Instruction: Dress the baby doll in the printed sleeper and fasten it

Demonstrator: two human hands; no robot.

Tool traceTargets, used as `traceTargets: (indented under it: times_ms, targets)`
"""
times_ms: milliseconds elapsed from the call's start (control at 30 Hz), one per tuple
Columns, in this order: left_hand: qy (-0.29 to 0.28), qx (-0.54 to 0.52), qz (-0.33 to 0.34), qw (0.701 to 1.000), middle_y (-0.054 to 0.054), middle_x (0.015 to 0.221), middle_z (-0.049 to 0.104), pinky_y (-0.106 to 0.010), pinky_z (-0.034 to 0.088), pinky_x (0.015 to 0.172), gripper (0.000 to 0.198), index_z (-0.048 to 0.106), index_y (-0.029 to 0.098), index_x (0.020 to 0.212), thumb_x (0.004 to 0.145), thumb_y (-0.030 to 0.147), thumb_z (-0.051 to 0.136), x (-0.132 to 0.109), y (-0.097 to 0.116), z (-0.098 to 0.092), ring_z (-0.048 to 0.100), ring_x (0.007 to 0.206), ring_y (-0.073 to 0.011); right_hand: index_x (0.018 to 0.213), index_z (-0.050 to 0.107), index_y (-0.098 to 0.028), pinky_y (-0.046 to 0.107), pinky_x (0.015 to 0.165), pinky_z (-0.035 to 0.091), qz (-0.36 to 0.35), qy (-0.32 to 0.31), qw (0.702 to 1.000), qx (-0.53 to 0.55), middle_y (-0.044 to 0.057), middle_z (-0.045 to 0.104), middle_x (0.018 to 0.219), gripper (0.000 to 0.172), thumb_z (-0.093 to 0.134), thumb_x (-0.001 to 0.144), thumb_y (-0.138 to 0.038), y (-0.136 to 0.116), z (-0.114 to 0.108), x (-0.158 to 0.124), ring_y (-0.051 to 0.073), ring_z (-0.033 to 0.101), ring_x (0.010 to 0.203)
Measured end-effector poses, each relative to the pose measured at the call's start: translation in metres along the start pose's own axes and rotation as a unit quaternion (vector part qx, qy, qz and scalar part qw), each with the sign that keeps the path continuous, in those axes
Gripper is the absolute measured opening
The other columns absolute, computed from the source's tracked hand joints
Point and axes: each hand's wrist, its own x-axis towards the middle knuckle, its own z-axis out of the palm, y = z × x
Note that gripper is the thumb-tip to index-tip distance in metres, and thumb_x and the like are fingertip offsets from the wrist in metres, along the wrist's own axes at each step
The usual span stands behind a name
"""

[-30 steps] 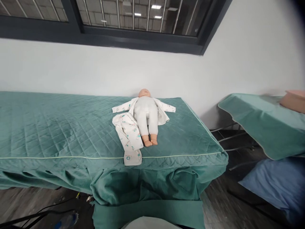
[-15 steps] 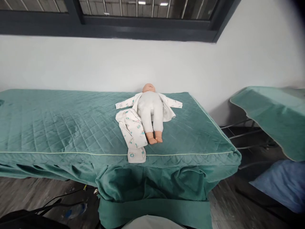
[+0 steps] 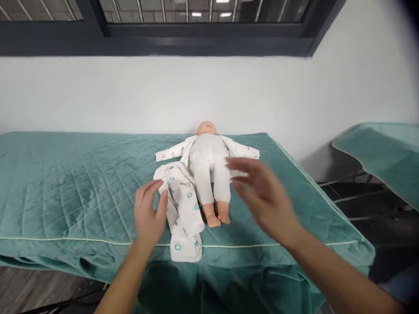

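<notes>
White cloth with small teal figures makes up the printed garment (image 3: 186, 192), which lies folded over itself just beside the doll (image 3: 206, 150), its lower end crossing the pale piping at the front edge of the bed. The doll lies on its back in pale grey-white fabric, head toward the wall (image 3: 131, 96), bare feet toward the wearer. A matching jacket (image 3: 172, 152) is open around it, sleeves stretched out to both sides.

The left hand (image 3: 149, 216) is at the garment's left edge, thumb and fingers apart around a fold; whether they pinch it I cannot tell. The right hand (image 3: 266, 200), blurred, has its fingers spread, with nothing held; it stands in front of the jacket's right lower part and hides some of it.

Beneath everything is the green quilted cover (image 3: 81, 187). Above the wall runs a dark window frame (image 3: 209, 42) with metal bars (image 3: 163, 11) showing through the glass. To the right, apart from the bed, hangs another green cloth (image 3: 376, 150). Dark cables (image 3: 62, 305) lie at lower left.
</notes>
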Motion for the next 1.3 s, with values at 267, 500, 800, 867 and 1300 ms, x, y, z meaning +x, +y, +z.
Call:
traceTargets:
  times_ms: [267, 500, 800, 867, 1300]
  targets:
    - [-0.054, 0.016, -0.136, 0.989, -0.012, 0.123, 0.067, -0.044, 0.043, 0.108, 0.037, 0.065, 0.019, 0.108, 0.083, 0.046, 0.064, 0.085, -0.079, 0.042, 0.060, 0.118, -0.0288, 0.123, 0.057, -0.024, 0.040, 0.106, 0.048, 0.103, -0.092, 0.990, 0.039, 0.007, 0.062, 0.131, 0.034, 0.056, 0.089, -0.022, 0.102, 0.100, 0.051, 0.019, 0.058, 0.125]
    - [-0.055, 0.068, -0.148, 0.985, -0.009, 0.117, 0.073, -0.041, 0.049, 0.095, 0.041, 0.068, 0.023, 0.110, 0.077, 0.049, 0.068, 0.077, -0.074, 0.046, 0.066, 0.108, -0.0295, 0.120, 0.058, -0.024, 0.040, 0.104, 0.049, 0.134, -0.067, 0.988, 0.050, 0.008, 0.064, 0.127, 0.034, 0.057, 0.086, -0.022, 0.135, 0.125, 0.083, 0.020, 0.060, 0.122]
    - [-0.136, -0.175, -0.162, 0.962, -0.001, 0.084, 0.071, -0.026, 0.049, 0.069, 0.027, 0.073, 0.018, 0.092, 0.066, 0.027, 0.073, 0.077, 0.013, 0.028, 0.064, 0.078, -0.0193, 0.135, 0.054, -0.027, 0.039, 0.120, 0.035, 0.038, -0.199, 0.970, 0.132, 0.006, 0.054, 0.147, 0.052, 0.070, 0.087, -0.035, 0.081, 0.100, 0.082, 0.021, 0.047, 0.140]
    - [-0.163, -0.251, -0.172, 0.939, -0.001, 0.082, 0.071, -0.026, 0.049, 0.065, 0.030, 0.073, 0.018, 0.093, 0.065, 0.026, 0.075, 0.077, 0.049, 0.021, 0.064, 0.073, -0.0179, 0.134, 0.054, -0.028, 0.039, 0.115, 0.040, 0.038, -0.205, 0.967, 0.147, 0.004, 0.058, 0.141, 0.051, 0.072, 0.087, -0.036, 0.053, 0.081, 0.084, 0.021, 0.053, 0.132]
    - [-0.320, -0.461, -0.136, 0.817, -0.002, 0.073, 0.068, -0.029, 0.058, 0.062, 0.027, 0.066, 0.018, 0.087, 0.073, 0.038, 0.077, 0.082, 0.157, 0.019, 0.070, 0.069, -0.0200, 0.078, 0.063, -0.017, 0.020, 0.051, 0.048, 0.161, -0.309, 0.851, 0.394, -0.002, 0.060, 0.062, 0.044, 0.070, 0.084, -0.061, -0.012, -0.010, 0.068, 0.011, 0.057, 0.056]
